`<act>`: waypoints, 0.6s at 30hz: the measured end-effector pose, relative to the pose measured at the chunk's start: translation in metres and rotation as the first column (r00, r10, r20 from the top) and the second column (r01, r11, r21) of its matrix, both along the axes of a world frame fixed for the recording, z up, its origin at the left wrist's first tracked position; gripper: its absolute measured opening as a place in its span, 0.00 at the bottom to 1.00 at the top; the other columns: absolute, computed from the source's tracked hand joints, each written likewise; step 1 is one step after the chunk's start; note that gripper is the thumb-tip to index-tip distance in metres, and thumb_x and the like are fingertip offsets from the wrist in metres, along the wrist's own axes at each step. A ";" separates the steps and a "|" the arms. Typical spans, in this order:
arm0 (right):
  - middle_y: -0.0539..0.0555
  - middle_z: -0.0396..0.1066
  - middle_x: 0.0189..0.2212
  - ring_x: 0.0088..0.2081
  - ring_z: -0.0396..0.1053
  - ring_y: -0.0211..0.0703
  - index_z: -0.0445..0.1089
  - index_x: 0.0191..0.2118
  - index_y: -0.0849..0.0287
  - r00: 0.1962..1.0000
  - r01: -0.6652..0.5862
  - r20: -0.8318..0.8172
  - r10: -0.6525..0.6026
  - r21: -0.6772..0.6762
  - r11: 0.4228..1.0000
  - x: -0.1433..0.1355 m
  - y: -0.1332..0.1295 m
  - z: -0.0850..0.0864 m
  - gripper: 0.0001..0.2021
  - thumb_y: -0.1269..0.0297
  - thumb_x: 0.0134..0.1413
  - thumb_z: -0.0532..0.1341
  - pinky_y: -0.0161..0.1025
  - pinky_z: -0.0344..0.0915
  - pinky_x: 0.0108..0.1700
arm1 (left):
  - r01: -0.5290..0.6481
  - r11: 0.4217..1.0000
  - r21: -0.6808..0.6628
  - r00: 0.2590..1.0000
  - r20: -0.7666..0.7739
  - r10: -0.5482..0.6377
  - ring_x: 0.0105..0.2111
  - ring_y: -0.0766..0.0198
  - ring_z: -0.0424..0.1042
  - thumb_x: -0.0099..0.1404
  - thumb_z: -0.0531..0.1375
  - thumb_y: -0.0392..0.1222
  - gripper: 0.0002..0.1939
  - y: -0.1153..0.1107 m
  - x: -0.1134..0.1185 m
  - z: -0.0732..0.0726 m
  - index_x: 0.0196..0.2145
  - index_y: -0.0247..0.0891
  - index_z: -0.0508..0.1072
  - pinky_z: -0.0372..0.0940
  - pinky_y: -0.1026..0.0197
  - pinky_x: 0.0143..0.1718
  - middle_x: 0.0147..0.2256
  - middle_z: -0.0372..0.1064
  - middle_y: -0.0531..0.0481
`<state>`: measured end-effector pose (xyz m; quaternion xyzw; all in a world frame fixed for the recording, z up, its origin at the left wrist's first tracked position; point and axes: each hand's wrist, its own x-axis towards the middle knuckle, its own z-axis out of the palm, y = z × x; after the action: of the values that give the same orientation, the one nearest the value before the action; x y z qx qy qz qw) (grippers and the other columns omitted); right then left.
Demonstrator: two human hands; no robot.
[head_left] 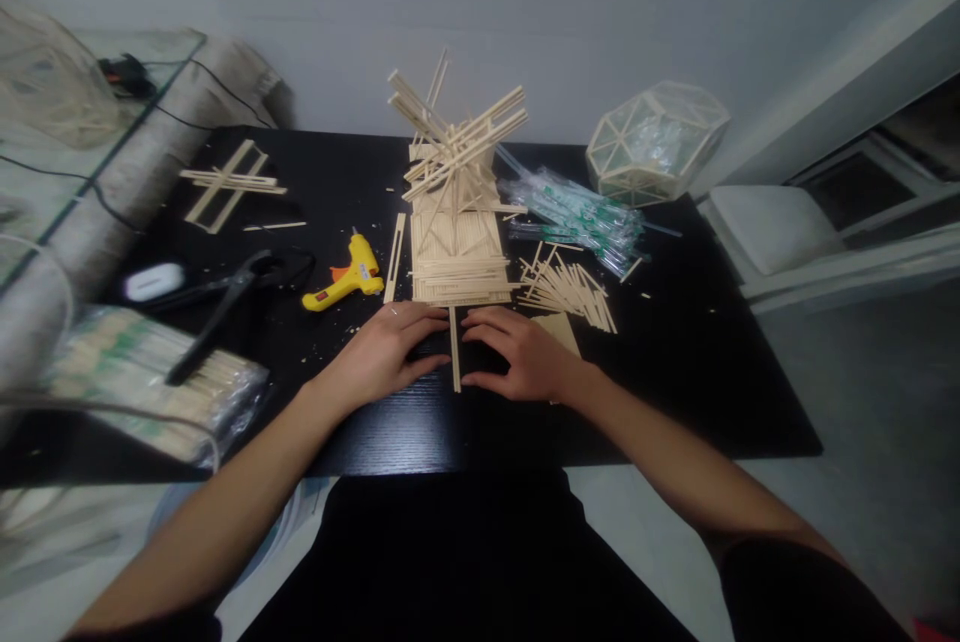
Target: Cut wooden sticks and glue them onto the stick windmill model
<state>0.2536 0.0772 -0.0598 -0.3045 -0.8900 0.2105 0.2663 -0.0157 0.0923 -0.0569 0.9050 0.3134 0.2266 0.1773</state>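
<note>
Two thin wooden sticks [454, 352] lie side by side on the black table, pointing toward me. My left hand [394, 347] rests on their left, thumb and fingers stretched apart, tips close beside the wood. From the other side, my right hand [517, 352] faces it in the same way, fingers apart. Whether the fingertips touch the sticks I cannot tell. Just beyond stands a windmill-like model [457, 247] built of sticks, with crossed blades at its top. A card-like tan piece [559, 330] lies partly behind my right hand.
Left of the model lies a yellow glue gun [349, 277]. Pliers-like black handles [217, 322] lie over a pack of sticks [150, 382]. Loose cut sticks [574, 292], plastic-wrapped glue sticks or straws [577, 217] and a many-sided frame [652, 142] occupy the right; a stick cross [232, 184] lies back left.
</note>
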 end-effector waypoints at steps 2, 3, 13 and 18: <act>0.66 0.74 0.56 0.60 0.71 0.58 0.74 0.54 0.62 1.000 -0.008 0.026 0.008 0.008 1.000 0.000 0.000 0.000 0.24 0.50 0.60 0.70 0.58 0.71 0.63 | 0.002 1.000 -0.004 1.000 -0.007 -0.002 0.59 0.48 0.74 0.71 0.66 0.48 0.21 -0.001 -0.001 0.001 0.59 0.39 0.74 0.69 0.41 0.59 0.58 0.74 0.39; 0.66 0.73 0.57 0.61 0.70 0.59 0.73 0.56 0.62 0.999 -0.011 0.034 0.011 0.006 1.000 0.000 0.000 0.000 0.25 0.50 0.60 0.70 0.59 0.70 0.64 | 0.004 1.000 -0.006 1.000 -0.010 -0.004 0.59 0.47 0.73 0.70 0.66 0.48 0.23 -0.001 -0.001 0.001 0.59 0.39 0.74 0.69 0.41 0.59 0.59 0.74 0.39; 0.65 0.71 0.61 0.64 0.67 0.59 0.70 0.62 0.60 0.997 -0.010 0.078 0.012 -0.018 1.000 -0.002 -0.001 0.002 0.28 0.51 0.61 0.69 0.61 0.65 0.67 | 0.001 1.000 -0.030 0.999 -0.040 -0.003 0.60 0.46 0.72 0.69 0.67 0.51 0.28 -0.003 0.000 0.003 0.63 0.39 0.71 0.68 0.39 0.60 0.60 0.73 0.38; 0.66 0.71 0.62 0.65 0.67 0.59 0.70 0.61 0.62 0.997 -0.008 0.077 0.007 0.005 1.000 -0.003 0.000 0.000 0.27 0.52 0.62 0.69 0.60 0.65 0.68 | 0.006 0.999 -0.041 0.999 -0.048 -0.008 0.61 0.45 0.71 0.69 0.68 0.51 0.29 -0.004 0.002 0.005 0.63 0.39 0.71 0.67 0.40 0.61 0.60 0.72 0.38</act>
<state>0.2507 0.0773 -0.0598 -0.3083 -0.9013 0.1974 0.2317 -0.0133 0.0885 -0.0517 0.9075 0.3187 0.1979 0.1888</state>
